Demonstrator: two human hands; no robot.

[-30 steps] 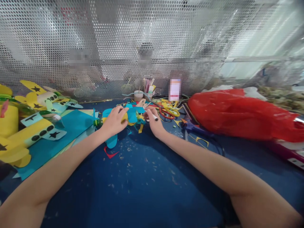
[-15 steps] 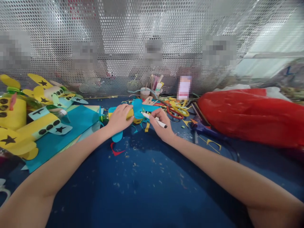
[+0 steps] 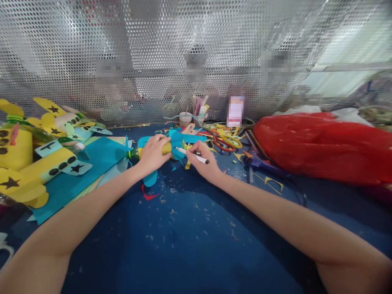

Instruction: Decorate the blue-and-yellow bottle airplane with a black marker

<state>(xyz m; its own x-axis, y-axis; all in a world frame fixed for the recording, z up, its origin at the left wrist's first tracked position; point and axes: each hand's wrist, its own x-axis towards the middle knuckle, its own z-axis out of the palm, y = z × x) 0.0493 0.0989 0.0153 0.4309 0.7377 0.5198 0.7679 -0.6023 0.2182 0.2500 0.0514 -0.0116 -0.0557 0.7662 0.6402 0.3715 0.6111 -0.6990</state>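
Note:
A plastic bottle wrapped in yellow paper (image 3: 166, 148) lies on its side in the middle of the blue table (image 3: 171, 241), its green cap end to the left. Blue paper pieces (image 3: 150, 178) stick out from it like wings and a tail. My left hand (image 3: 153, 152) is wrapped over the bottle, gripping it from above. In my right hand (image 3: 203, 161) a white marker (image 3: 197, 157) is pinched, its tip at the blue paper on the bottle's right end. My fingers partly hide that end.
Finished yellow bottle planes (image 3: 58, 163) and blue paper sheets (image 3: 101, 157) lie at the left. Paper scraps, red-handled scissors (image 3: 223, 143), a cup of sticks (image 3: 199, 107) and a phone (image 3: 236, 111) are behind. A red plastic bag (image 3: 318, 149) fills the right.
The marker and my right hand have shifted slightly left, bringing the tip against the blue paper. The tail piece has tilted, showing more of the bottle's right end. My left hand still holds the bottle.

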